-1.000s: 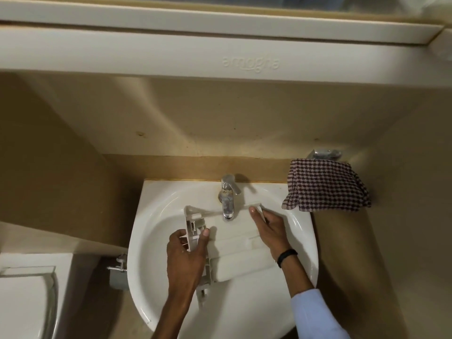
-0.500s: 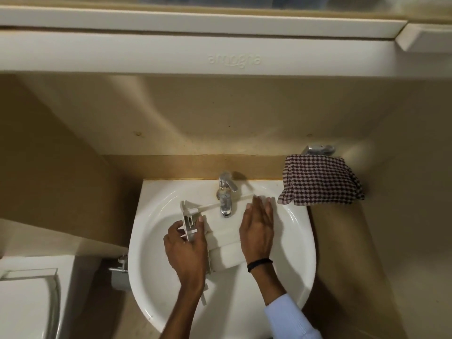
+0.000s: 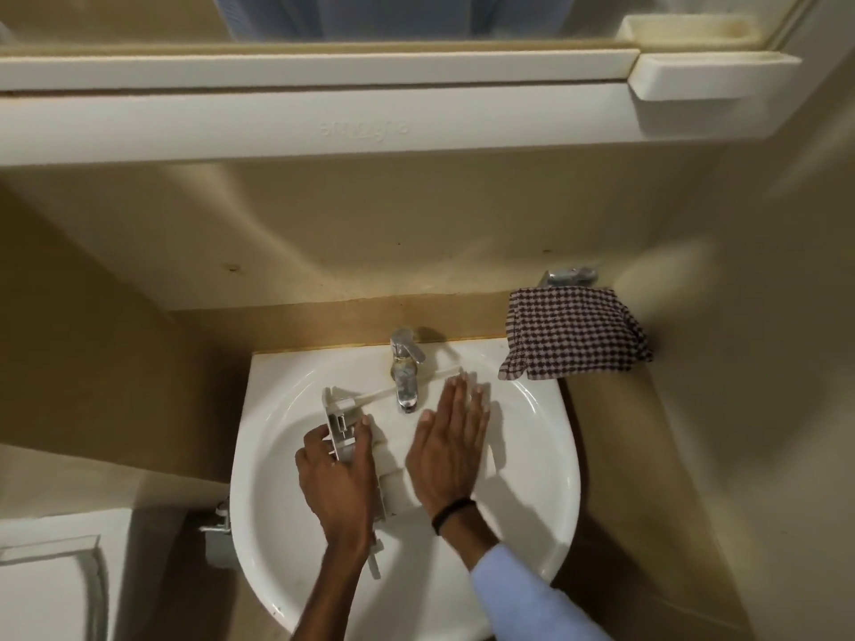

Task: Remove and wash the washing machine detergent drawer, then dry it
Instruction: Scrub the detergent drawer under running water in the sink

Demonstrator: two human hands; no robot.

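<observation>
Gripping one end of the white plastic washing machine detergent drawer [image 3: 391, 455]: left hand [image 3: 335, 474], fingers curled over the outer face of the ribbed end panel, thumb on the inner side.

Right hand [image 3: 451, 451]: flat, fingers straight and close together, palm down on the drawer body, fingertips pointing at the back wall. It grasps nothing. A black band [image 3: 453, 508] is on that wrist, with a light blue sleeve [image 3: 523, 599] below it.

Drawer position: inside the bowl of the white ceramic washbasin [image 3: 259, 409], lying across it, end panel to the left, body running right under both hands. Its far edge passes behind the spout of the chrome single-lever tap [image 3: 405, 372]. The right hand's fingertips are just right of the spout. Cannot tell whether water is running.

Surroundings: a dark-and-white checked cloth [image 3: 573, 340] hangs at the basin's back right corner, below a chrome wall fitting [image 3: 571, 275]. A cream plastic cabinet [image 3: 324, 127] with a mirror is on the wall above. A metal valve [image 3: 217, 525] is at the basin's left underside. A white toilet cistern [image 3: 46, 571] is at bottom left.
</observation>
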